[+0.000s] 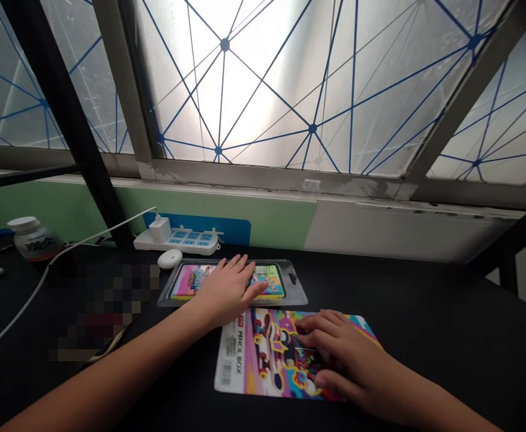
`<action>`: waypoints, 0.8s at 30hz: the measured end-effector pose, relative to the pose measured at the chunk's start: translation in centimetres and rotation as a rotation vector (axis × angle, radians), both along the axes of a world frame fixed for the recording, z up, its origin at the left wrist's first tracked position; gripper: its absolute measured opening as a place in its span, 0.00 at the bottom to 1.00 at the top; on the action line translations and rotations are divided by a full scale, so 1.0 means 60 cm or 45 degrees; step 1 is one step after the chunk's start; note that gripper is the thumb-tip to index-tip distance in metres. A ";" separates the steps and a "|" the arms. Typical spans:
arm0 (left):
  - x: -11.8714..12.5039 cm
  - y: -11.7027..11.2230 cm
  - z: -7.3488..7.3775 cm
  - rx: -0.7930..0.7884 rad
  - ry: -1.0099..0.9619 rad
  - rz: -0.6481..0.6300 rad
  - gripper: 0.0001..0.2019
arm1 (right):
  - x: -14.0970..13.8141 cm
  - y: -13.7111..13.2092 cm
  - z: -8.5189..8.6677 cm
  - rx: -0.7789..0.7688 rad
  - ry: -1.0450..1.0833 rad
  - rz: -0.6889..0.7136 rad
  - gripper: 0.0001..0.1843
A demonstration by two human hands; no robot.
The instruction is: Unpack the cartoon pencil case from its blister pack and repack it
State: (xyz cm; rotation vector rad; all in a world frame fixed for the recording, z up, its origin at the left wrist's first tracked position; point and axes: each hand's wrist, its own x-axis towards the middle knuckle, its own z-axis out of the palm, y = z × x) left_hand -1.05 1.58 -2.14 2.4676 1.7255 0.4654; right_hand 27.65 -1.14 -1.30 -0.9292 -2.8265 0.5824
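My left hand (pixel 231 288) lies open, fingers spread, across a colourful pencil box (pixel 186 281) in a clear plastic blister pack (pixel 296 294). It covers the middle of the box. Nearer to me, a printed card (pixel 267 354) marked "PENCIL BOX" lies flat on the black table, with a skateboard picture and a white strip at its left end. My right hand (pixel 343 357) rests over the card's right part, fingers stretched out and slightly bent, hiding some of the print. Neither hand grips anything.
Behind the pack sit a white power strip (pixel 177 240) with a plugged-in charger (pixel 160 229) and a white round-edged case (pixel 170 259). A white cable (pixel 87 239) runs left past a white-capped jar (pixel 35 240). Windows and a low wall (pixel 280 222) bound the table's back.
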 end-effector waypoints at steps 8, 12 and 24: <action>-0.018 -0.023 -0.002 -0.024 0.095 -0.022 0.41 | 0.005 0.053 -0.033 0.264 0.088 -0.460 0.17; -0.016 -0.023 -0.001 -0.028 0.110 -0.031 0.41 | -0.002 0.051 -0.028 0.262 0.056 -0.520 0.13; -0.026 -0.033 0.000 -0.056 0.026 -0.070 0.39 | 0.016 0.025 -0.017 0.064 0.087 -0.383 0.18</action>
